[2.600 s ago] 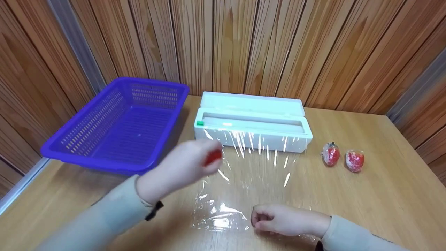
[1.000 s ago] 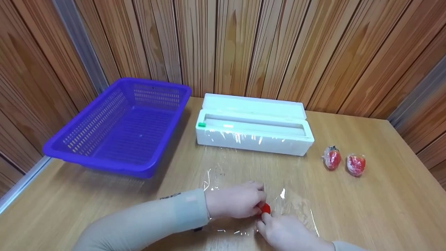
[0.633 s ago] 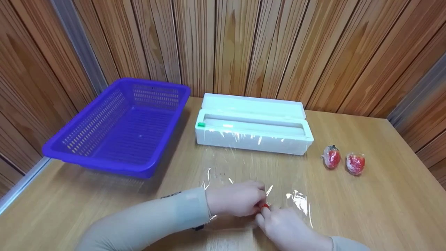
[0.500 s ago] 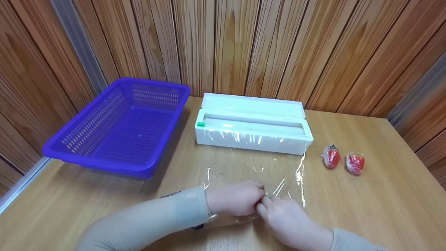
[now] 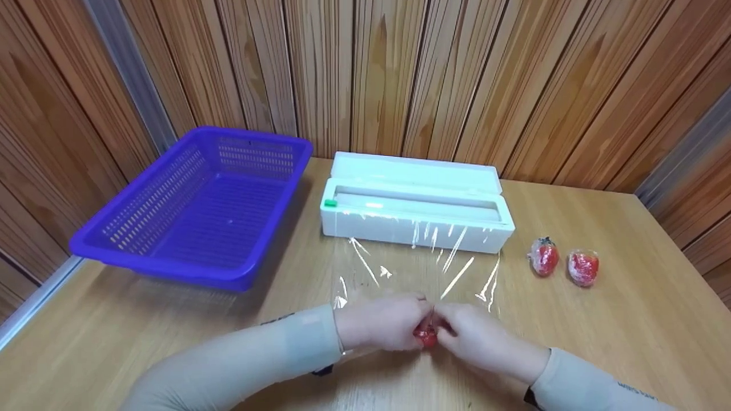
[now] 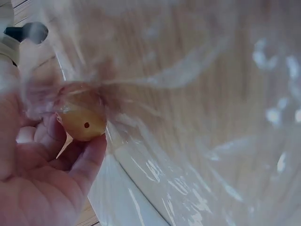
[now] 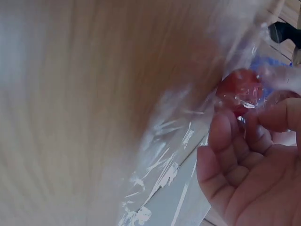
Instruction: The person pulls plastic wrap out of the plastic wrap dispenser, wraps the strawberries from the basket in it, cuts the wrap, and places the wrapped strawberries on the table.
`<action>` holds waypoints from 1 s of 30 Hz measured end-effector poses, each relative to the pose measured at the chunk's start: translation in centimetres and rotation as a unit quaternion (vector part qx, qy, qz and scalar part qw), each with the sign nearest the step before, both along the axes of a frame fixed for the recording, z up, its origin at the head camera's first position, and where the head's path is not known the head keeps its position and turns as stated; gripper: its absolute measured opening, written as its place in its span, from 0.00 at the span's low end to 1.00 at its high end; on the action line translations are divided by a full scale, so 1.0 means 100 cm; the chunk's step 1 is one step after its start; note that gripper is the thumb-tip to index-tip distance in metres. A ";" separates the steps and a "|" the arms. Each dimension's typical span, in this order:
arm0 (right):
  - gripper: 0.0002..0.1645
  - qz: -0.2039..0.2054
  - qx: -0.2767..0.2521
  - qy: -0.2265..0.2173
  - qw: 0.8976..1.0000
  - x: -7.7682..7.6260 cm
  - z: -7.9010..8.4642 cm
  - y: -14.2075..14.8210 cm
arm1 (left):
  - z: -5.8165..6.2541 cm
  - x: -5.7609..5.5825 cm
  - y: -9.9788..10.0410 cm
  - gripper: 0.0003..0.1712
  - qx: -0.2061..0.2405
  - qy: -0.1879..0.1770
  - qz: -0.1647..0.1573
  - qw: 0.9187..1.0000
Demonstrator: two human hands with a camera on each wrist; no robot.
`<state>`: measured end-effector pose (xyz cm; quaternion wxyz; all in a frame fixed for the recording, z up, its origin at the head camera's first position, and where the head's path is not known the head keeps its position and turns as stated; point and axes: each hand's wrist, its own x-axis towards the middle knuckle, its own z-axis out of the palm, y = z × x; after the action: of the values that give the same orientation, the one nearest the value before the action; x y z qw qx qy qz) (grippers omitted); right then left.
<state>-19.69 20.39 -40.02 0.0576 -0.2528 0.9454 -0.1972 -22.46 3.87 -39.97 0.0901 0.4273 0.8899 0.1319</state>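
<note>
At the front middle, a red strawberry (image 5: 426,338) sits between my two hands, with clear plastic wrap (image 5: 457,279) drawn over it. My left hand (image 5: 388,322) grips the strawberry; in the left wrist view its yellowish end with a dark dot (image 6: 84,122) shows between thumb and fingers. From the other side my right hand (image 5: 485,339) pinches the wrap against the fruit, its fingers curled close to the red surface in the right wrist view. The wrap stretches, creased and shiny, back to a white dispenser box (image 5: 417,235) whose lid stands raised.
Two wrapped strawberries, one with a leafy top (image 5: 544,258) and one beside it (image 5: 583,268), lie on the right of the wooden table (image 5: 605,337). A purple basket (image 5: 251,268) stands at the left. A green slider (image 5: 330,203) sits on the box's left end. Wood panelling rises behind.
The left hand has brought the strawberry down from near the basket to the right hand. Both hands have since lifted the wrap's near edge over it, and the sheet now pulls tauter toward the box.
</note>
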 end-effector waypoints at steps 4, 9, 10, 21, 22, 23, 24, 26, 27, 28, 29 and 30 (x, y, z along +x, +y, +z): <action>0.17 -0.009 0.037 -0.003 0.999 0.005 0.003 0.006 | 0.002 -0.002 0.002 0.09 0.001 -0.024 0.027 0.999; 0.13 0.033 0.092 0.089 0.991 0.017 0.005 0.019 | 0.004 -0.004 0.002 0.09 -0.001 -0.037 0.040 0.998; 0.12 0.029 0.089 0.082 0.992 0.017 0.007 0.022 | 0.004 -0.004 0.002 0.10 -0.002 -0.041 0.042 0.998; 0.12 0.012 -0.132 -0.239 0.962 -0.019 0.022 0.084 | 0.006 -0.013 0.000 0.09 -0.006 -0.087 0.023 0.996; 0.13 0.010 -0.135 -0.239 0.962 -0.022 0.021 0.088 | 0.006 -0.013 0.000 0.09 -0.007 -0.095 0.027 0.995; 0.14 0.005 -0.136 -0.237 0.962 -0.024 0.020 0.092 | 0.007 -0.013 0.000 0.09 -0.007 -0.100 0.031 0.994; 0.15 -0.003 -0.134 -0.227 0.965 -0.026 0.020 0.094 | 0.007 -0.014 0.000 0.09 -0.007 -0.102 0.033 0.994; 0.18 -0.024 -0.109 -0.183 0.977 -0.029 0.023 0.094 | 0.007 -0.014 0.000 0.09 -0.004 -0.113 0.040 0.993; 0.19 -0.036 -0.097 -0.153 0.983 -0.029 0.025 0.092 | 0.007 -0.014 0.000 0.09 -0.003 -0.117 0.042 0.992; 0.21 -0.054 -0.081 -0.117 0.988 -0.028 0.028 0.088 | 0.007 -0.014 0.000 0.09 -0.002 -0.122 0.044 0.992; 0.23 -0.074 -0.068 -0.083 0.991 -0.026 0.033 0.083 | 0.007 -0.014 0.000 0.09 0.001 -0.128 0.047 0.991; 0.24 -0.093 -0.056 -0.049 0.993 -0.024 0.037 0.077 | 0.007 -0.015 0.000 0.09 0.004 -0.134 0.048 0.990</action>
<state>-22.06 28.11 -36.28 0.0707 -0.1566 0.9485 -0.2663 -23.96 3.86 -39.25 0.2000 0.3629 0.8888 0.1958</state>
